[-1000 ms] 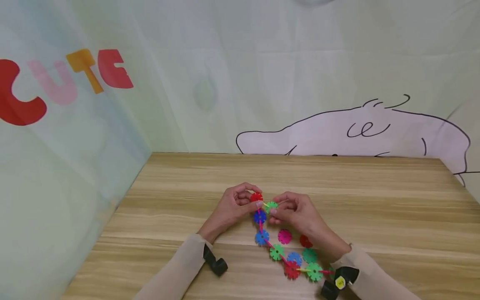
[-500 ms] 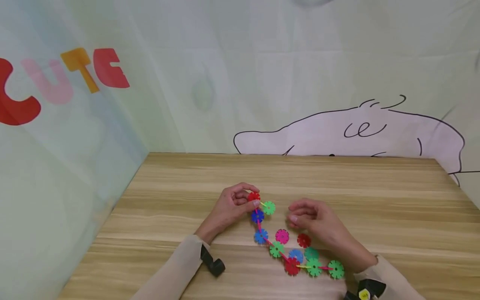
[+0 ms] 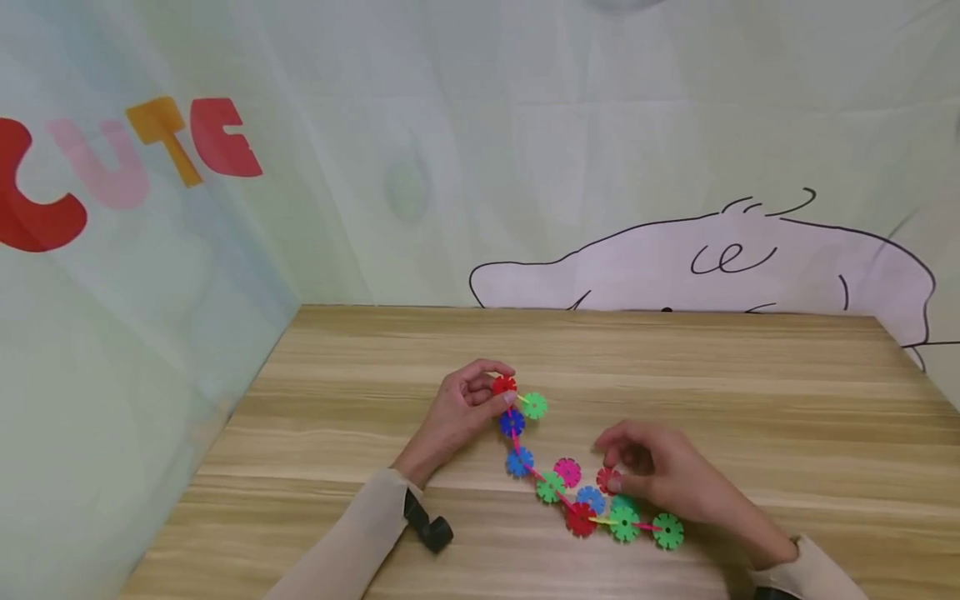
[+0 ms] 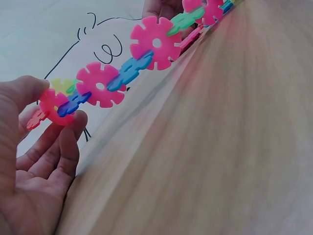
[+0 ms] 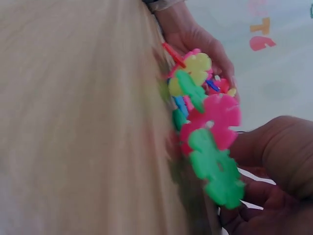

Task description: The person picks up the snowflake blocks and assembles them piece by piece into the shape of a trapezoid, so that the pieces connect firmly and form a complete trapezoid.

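My left hand (image 3: 468, 408) pinches a red notched plastic disc (image 3: 504, 386) between thumb and fingers, at the upper end of a chain of interlocking discs. A green disc (image 3: 535, 406) hangs off it by a yellow one set edge-on. Downward the chain runs through a dark blue disc (image 3: 512, 423) and others to a green disc (image 3: 667, 531) at the lower right. In the left wrist view a pink-looking disc (image 4: 100, 84) belongs to this chain, raised off the table near the hand. My right hand (image 3: 663, 475) has its thumb over a loose red disc (image 3: 606, 478), the index finger apart above it.
Loose discs lie inside the chain's bend: a pink one (image 3: 567, 472), a blue one (image 3: 590, 500) and a teal one (image 3: 624, 503), partly covered. The wooden table (image 3: 360, 367) meets a printed cloth backdrop (image 3: 360, 208) at its far edge.
My right hand let go of the green disc at the chain's upper end and moved right and down to the loose red disc. The left hand keeps its pinch; the chain shifted slightly upward.
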`<state>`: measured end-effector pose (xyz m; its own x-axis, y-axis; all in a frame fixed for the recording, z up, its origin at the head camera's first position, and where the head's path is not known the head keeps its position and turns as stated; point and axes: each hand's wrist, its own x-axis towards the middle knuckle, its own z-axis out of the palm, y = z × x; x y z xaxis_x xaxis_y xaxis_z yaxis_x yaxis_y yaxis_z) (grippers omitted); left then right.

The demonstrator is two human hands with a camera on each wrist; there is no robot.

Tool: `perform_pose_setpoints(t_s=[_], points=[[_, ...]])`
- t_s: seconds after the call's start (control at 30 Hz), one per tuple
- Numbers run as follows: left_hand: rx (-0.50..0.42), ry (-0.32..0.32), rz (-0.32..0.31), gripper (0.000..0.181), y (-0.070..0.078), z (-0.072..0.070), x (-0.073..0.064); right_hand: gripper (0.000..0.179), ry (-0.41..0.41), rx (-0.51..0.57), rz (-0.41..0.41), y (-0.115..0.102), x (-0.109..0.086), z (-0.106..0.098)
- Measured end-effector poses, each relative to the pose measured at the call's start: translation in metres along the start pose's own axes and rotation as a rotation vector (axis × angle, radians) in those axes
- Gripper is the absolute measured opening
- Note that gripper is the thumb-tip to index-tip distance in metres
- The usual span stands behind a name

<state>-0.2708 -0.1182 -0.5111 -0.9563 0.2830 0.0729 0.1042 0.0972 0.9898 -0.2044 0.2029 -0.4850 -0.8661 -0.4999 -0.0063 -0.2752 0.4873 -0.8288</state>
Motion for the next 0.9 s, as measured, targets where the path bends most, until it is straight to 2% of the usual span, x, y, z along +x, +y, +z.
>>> perform_pose_setpoints(t_s=[0.33,0.53,0.67,0.9], points=[[0.009,-0.008,0.003,0.039,-0.002,0.001,0.001,0.026,0.07,-0.132,-0.033,-0.003,0.003,0.008],[0.009,-0.012,0.005,0.039,-0.002,0.001,0.001,0.035,0.07,-0.208,-0.06,-0.005,0.003,0.01],[0.017,-0.011,0.009,0.038,-0.002,0.0,0.001,0.034,0.067,-0.172,-0.063,-0.006,0.006,0.011],[0.034,-0.016,0.009,0.038,0.001,-0.001,0.0,0.022,0.096,-0.036,0.06,-0.012,0.014,0.006]])
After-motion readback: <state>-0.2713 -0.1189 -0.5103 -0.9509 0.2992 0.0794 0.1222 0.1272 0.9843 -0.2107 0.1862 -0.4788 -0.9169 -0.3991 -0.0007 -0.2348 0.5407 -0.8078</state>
